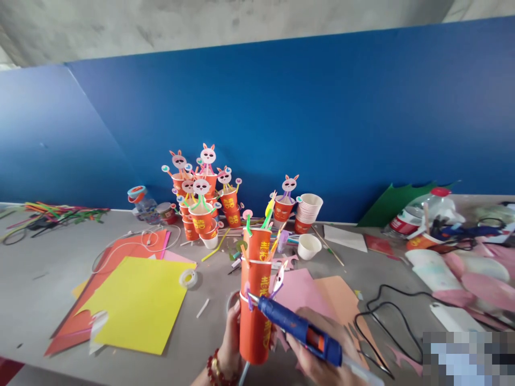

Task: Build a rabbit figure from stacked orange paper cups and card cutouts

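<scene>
My left hand (230, 338) is wrapped round a tall stack of red paper cups (254, 332) with gold lettering, held upright over the table's front. Colored strips stick out of the cups' rims, with a small pink disc (248, 214) on one and a rabbit face (279, 276) seen edge-on at the right side. In my right hand (317, 348) is a blue hot glue gun (300, 324), pointing left. Its metal nozzle is at a purple strip (250, 301) by the lower cup's rim; whether they touch I cannot tell. The fingers behind the cups are partly hidden.
Finished-looking rabbit cups (201, 214) stand at the back, beside stacked cups (309, 209) and a white cup (309, 246). Yellow paper (140, 300) and a tape roll (188, 277) lie left. A black cable (378, 305), pink pieces (483, 268) and a bottle (422, 209) occupy the right.
</scene>
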{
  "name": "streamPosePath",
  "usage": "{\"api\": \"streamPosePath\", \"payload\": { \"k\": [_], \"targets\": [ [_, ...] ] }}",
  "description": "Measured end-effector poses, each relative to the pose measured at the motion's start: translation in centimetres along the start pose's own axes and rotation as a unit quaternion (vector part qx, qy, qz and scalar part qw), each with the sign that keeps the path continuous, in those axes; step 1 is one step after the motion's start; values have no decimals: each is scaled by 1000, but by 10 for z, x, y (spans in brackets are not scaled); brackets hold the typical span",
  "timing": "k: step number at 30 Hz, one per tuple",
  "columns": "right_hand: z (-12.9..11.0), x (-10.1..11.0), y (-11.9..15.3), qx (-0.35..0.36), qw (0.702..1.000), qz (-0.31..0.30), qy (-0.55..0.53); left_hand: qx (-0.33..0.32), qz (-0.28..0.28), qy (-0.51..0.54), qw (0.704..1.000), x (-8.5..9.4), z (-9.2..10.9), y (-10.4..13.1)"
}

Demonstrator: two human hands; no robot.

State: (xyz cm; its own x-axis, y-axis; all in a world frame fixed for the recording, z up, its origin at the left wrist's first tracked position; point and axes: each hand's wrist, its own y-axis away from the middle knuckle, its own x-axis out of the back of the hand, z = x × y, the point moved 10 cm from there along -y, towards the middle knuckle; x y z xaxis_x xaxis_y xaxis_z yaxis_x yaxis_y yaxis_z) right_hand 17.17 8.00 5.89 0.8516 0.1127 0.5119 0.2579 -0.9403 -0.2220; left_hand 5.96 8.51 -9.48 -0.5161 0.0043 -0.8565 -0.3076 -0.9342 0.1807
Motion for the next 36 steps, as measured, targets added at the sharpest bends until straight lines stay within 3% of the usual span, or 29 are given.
{"api": "streamPosePath", "payload": {
  "k": [7, 13, 21, 28, 36],
  "targets": [
    [-3, -3, -3, -13, 998, -47, -42, 1, -1, -8, 1000, -2, 1, -7],
    [1, -3, -2, 7, 998, -41, -36, -32, 42, -4, 999, 3, 8, -7],
    [-13, 2, -2, 31, 997, -55, -38, 15, 25, -15, 999, -1, 2, -6],
    [-11, 11, 0, 39, 999, 7, -36, 18, 20, -2, 1000, 3, -1, -5],
    [-4, 4, -4, 3, 997, -33, -70, 1, -9, -3, 1000, -10, 5, -7]
  ]
}}
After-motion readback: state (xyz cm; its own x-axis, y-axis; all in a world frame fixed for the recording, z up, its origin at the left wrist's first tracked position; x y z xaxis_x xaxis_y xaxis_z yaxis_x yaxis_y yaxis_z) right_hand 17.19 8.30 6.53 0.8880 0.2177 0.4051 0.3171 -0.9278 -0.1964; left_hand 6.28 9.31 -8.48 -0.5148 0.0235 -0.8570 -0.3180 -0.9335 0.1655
